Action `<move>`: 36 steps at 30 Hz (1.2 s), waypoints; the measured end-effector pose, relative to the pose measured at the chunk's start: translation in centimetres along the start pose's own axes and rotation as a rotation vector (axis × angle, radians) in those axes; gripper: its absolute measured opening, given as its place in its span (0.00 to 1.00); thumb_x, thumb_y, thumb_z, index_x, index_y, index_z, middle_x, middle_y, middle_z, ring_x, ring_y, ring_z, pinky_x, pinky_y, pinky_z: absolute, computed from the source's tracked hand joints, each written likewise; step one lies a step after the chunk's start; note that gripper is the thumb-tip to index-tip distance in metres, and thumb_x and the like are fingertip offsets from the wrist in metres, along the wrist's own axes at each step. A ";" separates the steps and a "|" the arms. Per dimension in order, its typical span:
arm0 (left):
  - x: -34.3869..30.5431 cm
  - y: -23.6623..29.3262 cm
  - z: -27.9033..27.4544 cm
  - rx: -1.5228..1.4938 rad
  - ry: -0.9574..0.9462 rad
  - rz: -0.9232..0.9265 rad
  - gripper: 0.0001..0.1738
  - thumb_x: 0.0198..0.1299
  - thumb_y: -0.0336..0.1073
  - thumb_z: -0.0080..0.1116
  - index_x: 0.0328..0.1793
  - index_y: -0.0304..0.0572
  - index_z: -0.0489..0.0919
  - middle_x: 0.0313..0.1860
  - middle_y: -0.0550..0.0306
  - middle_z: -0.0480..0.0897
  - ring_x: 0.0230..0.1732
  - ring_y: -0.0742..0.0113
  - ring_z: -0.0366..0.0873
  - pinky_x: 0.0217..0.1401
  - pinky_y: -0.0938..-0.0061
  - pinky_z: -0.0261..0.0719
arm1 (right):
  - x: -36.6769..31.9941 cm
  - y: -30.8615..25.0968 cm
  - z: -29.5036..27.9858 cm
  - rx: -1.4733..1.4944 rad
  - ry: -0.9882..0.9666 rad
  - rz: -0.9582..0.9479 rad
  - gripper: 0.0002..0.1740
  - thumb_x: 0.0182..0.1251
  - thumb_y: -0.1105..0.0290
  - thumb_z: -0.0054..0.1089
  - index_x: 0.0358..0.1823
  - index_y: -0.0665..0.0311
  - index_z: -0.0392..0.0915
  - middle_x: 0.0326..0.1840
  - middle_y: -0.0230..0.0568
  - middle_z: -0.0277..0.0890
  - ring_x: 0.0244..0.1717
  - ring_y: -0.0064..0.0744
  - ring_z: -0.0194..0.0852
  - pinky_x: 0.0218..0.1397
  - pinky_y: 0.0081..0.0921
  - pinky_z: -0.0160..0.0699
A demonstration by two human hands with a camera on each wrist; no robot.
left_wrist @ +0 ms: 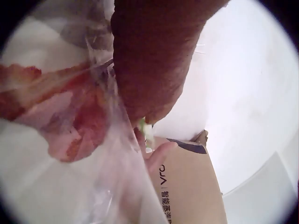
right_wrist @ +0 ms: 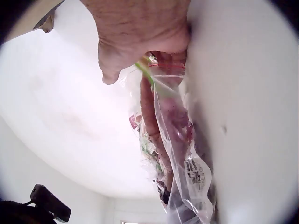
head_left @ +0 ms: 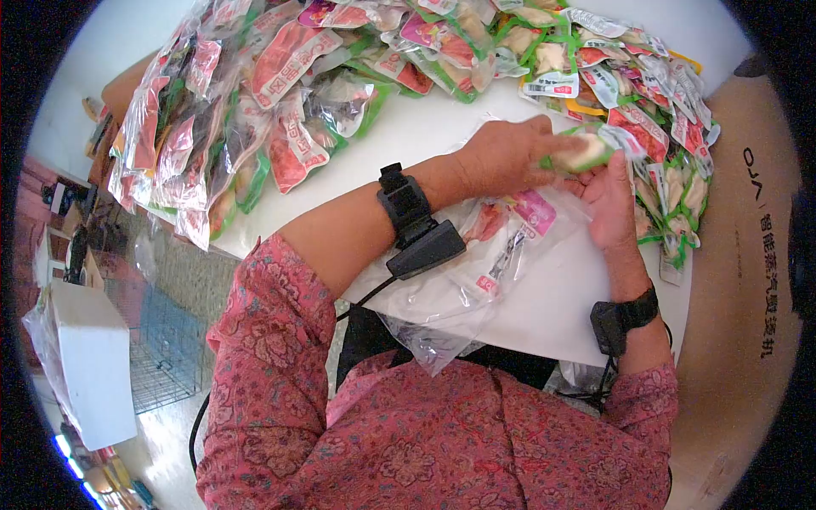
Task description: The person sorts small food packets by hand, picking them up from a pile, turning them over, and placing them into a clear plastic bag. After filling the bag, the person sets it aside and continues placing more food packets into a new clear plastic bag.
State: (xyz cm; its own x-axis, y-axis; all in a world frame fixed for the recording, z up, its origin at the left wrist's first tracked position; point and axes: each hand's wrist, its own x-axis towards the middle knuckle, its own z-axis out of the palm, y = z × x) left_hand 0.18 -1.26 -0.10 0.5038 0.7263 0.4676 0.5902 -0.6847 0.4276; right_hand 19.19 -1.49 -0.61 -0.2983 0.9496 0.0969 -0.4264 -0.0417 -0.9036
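My left hand point(head_left: 506, 157) pinches a small green-edged packet point(head_left: 586, 151), blurred, with pale food in it. Close by on the right, my right hand point(head_left: 610, 208) has its thumb raised and its fingers curled at the mouth of a large clear bag point(head_left: 433, 327). Inside this bag lie reddish pieces and a pink label point(head_left: 534, 212). The right wrist view has my right hand point(right_wrist: 138, 28) over the bag's mouth, where a thin red line runs across the plastic point(right_wrist: 166, 77). In the left wrist view the bag point(left_wrist: 126, 186) hangs beside my left hand point(left_wrist: 152, 60); its fingertips are mostly hidden.
Red-and-clear packets point(head_left: 293, 140) are heaped along the table's back left, and green-edged packets point(head_left: 671, 110) at the back right. The white table point(head_left: 552, 297) ends near my body. A cardboard box point(head_left: 748, 204) stands to the right; a wire cage point(head_left: 161, 340) is at the left.
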 end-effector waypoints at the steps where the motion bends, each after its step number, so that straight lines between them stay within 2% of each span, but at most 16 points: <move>1: -0.1 0.1 0.0 0.037 -0.084 0.075 0.26 0.51 0.46 0.55 0.59 0.64 0.67 0.41 0.53 0.72 0.34 0.53 0.77 0.37 0.63 0.76 | 0.0 0.0 -0.3 0.000 0.001 -0.003 0.23 0.66 0.55 0.42 0.55 0.63 0.62 0.49 0.43 0.70 0.47 0.32 0.73 0.44 0.26 0.76; 3: 0.1 0.1 0.2 -0.029 -0.156 0.122 0.24 0.51 0.48 0.55 0.56 0.62 0.69 0.41 0.54 0.72 0.38 0.53 0.76 0.38 0.64 0.75 | 0.2 0.1 -1.3 -0.096 0.108 0.006 0.19 0.67 0.60 0.43 0.53 0.64 0.65 0.49 0.42 0.70 0.48 0.32 0.72 0.47 0.29 0.75; 5: 0.2 -0.3 1.1 -0.231 0.081 0.215 0.25 0.52 0.45 0.58 0.56 0.50 0.69 0.40 0.54 0.73 0.32 0.60 0.76 0.35 0.69 0.74 | 0.3 0.1 -1.0 -0.068 0.191 -0.043 0.17 0.66 0.64 0.45 0.51 0.66 0.66 0.49 0.41 0.70 0.49 0.32 0.72 0.50 0.29 0.74; 6: 0.3 -0.6 1.5 -0.230 0.084 0.220 0.25 0.52 0.45 0.58 0.56 0.50 0.69 0.40 0.54 0.73 0.32 0.60 0.76 0.35 0.69 0.74 | 0.2 -0.2 -1.0 -0.109 0.182 -0.037 0.19 0.66 0.62 0.45 0.53 0.66 0.65 0.50 0.41 0.70 0.50 0.31 0.71 0.51 0.28 0.72; 8: 0.3 -0.3 1.4 -0.443 0.194 -0.147 0.19 0.54 0.43 0.57 0.48 0.43 0.72 0.39 0.56 0.72 0.27 0.68 0.72 0.29 0.75 0.72 | 0.0 -0.4 -0.8 -0.151 0.172 -0.034 0.22 0.66 0.59 0.44 0.55 0.66 0.64 0.52 0.42 0.69 0.51 0.30 0.69 0.52 0.26 0.70; 12: 0.5 -0.5 1.6 -0.468 0.278 -0.212 0.13 0.55 0.41 0.56 0.40 0.40 0.74 0.32 0.60 0.73 0.21 0.77 0.67 0.23 0.79 0.68 | 0.0 0.0 -0.7 -0.132 0.160 -0.103 0.22 0.66 0.58 0.45 0.54 0.67 0.64 0.51 0.42 0.69 0.51 0.31 0.69 0.54 0.28 0.68; 14: 0.7 -0.7 1.4 -0.730 0.034 -0.285 0.11 0.56 0.40 0.56 0.36 0.40 0.74 0.25 0.64 0.72 0.17 0.81 0.63 0.17 0.81 0.64 | 0.0 0.4 -1.2 -0.169 0.143 -0.107 0.23 0.66 0.58 0.45 0.54 0.67 0.64 0.51 0.42 0.69 0.51 0.32 0.69 0.55 0.29 0.67; 17: 0.6 -0.2 0.6 -0.932 -0.141 -0.404 0.09 0.56 0.40 0.55 0.36 0.42 0.75 0.20 0.67 0.70 0.15 0.83 0.62 0.14 0.84 0.61 | 0.2 0.6 -1.4 -0.150 0.133 -0.098 0.23 0.65 0.57 0.45 0.54 0.68 0.64 0.51 0.43 0.69 0.52 0.32 0.68 0.56 0.30 0.66; 20: 0.5 0.0 0.0 -1.026 -0.167 -0.503 0.08 0.58 0.39 0.52 0.35 0.44 0.75 0.18 0.68 0.68 0.13 0.83 0.61 0.12 0.84 0.59 | 0.3 0.2 -1.3 -0.036 0.193 -0.112 0.20 0.66 0.60 0.45 0.53 0.66 0.64 0.50 0.40 0.70 0.50 0.33 0.70 0.53 0.28 0.70; 23: 0.5 -0.2 0.0 -1.026 -0.187 -0.478 0.08 0.60 0.39 0.50 0.35 0.43 0.75 0.17 0.68 0.66 0.12 0.82 0.60 0.11 0.84 0.58 | 0.1 -0.7 -1.4 -0.033 0.222 -0.053 0.20 0.67 0.61 0.44 0.53 0.67 0.64 0.51 0.41 0.68 0.50 0.33 0.70 0.52 0.28 0.71; 26: 0.5 -0.4 0.3 -0.969 -0.159 -0.430 0.09 0.61 0.39 0.48 0.33 0.43 0.74 0.16 0.69 0.65 0.11 0.82 0.59 0.10 0.84 0.58 | 0.0 -1.1 -1.7 -0.192 0.295 -0.090 0.20 0.66 0.61 0.44 0.53 0.69 0.64 0.50 0.42 0.68 0.48 0.33 0.71 0.51 0.28 0.72; 28: 0.4 -0.6 0.5 -0.980 -0.168 -0.422 0.09 0.61 0.39 0.48 0.33 0.43 0.74 0.16 0.69 0.65 0.12 0.82 0.59 0.11 0.84 0.58 | 0.4 -0.7 -3.8 -0.513 0.202 -0.209 0.20 0.65 0.62 0.45 0.53 0.69 0.64 0.49 0.43 0.69 0.48 0.32 0.72 0.49 0.27 0.73; 29: 0.4 -0.8 0.5 -0.989 -0.178 -0.412 0.09 0.61 0.38 0.47 0.32 0.43 0.74 0.16 0.69 0.65 0.12 0.82 0.59 0.11 0.84 0.58 | 0.6 -0.6 -4.0 -0.515 0.200 -0.208 0.20 0.65 0.62 0.45 0.53 0.69 0.64 0.49 0.43 0.69 0.48 0.32 0.72 0.49 0.27 0.73; 32: 0.5 -1.2 1.2 -0.992 -0.127 -0.336 0.10 0.62 0.39 0.46 0.32 0.44 0.73 0.16 0.70 0.65 0.12 0.82 0.60 0.12 0.84 0.59 | 0.6 -0.7 -3.3 -0.422 0.260 -0.271 0.19 0.66 0.66 0.45 0.52 0.72 0.64 0.49 0.45 0.69 0.49 0.33 0.71 0.50 0.28 0.73; 34: 0.4 -1.1 1.0 -0.978 -0.145 -0.374 0.10 0.62 0.39 0.46 0.32 0.44 0.74 0.16 0.70 0.65 0.13 0.82 0.60 0.12 0.85 0.59 | 0.4 -1.2 -2.3 -0.158 0.313 -0.159 0.18 0.66 0.68 0.44 0.52 0.72 0.65 0.51 0.45 0.68 0.51 0.34 0.69 0.52 0.29 0.72; 36: 0.3 -0.6 0.3 -0.965 -0.165 -0.411 0.10 0.62 0.39 0.46 0.32 0.45 0.74 0.16 0.70 0.66 0.13 0.82 0.61 0.12 0.85 0.60 | 0.5 -1.0 -2.4 -0.139 0.301 -0.194 0.18 0.65 0.67 0.45 0.52 0.71 0.65 0.51 0.45 0.68 0.51 0.34 0.69 0.52 0.29 0.72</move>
State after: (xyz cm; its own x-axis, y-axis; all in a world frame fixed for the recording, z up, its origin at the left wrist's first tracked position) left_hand 0.20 -0.62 -0.48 0.5011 0.8627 0.0677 0.0204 -0.0900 0.9957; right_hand 21.54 -0.17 -0.64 0.0492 0.9853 0.1634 -0.3247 0.1705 -0.9303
